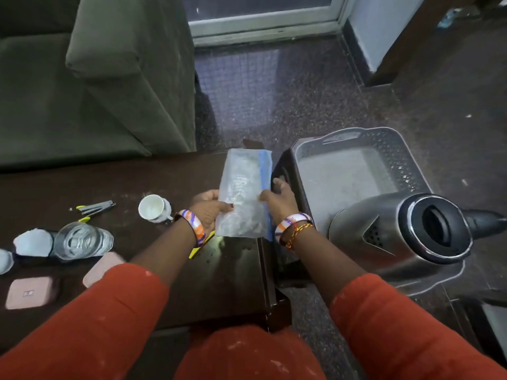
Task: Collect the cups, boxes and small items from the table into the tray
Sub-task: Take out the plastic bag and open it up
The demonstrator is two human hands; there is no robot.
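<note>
A clear plastic zip bag (245, 192) with a blue seal strip is held above the right end of the dark table (153, 182). My left hand (210, 208) grips its left edge and my right hand (278, 200) grips its right edge. The grey perforated tray (406, 160) stands on a stool just right of the table, with nothing inside it. On the table lie a white cup (154, 208), a glass jar on its side (78, 239), a nail clipper (96, 207), two pink boxes (28, 292) (102, 267) and white crumpled pieces (33, 242).
A steel electric kettle (406, 231) sits to the right, in front of the tray. A green sofa (90, 78) stands behind the table. A yellow item (201, 246) pokes out under my left wrist. Dark speckled floor lies beyond.
</note>
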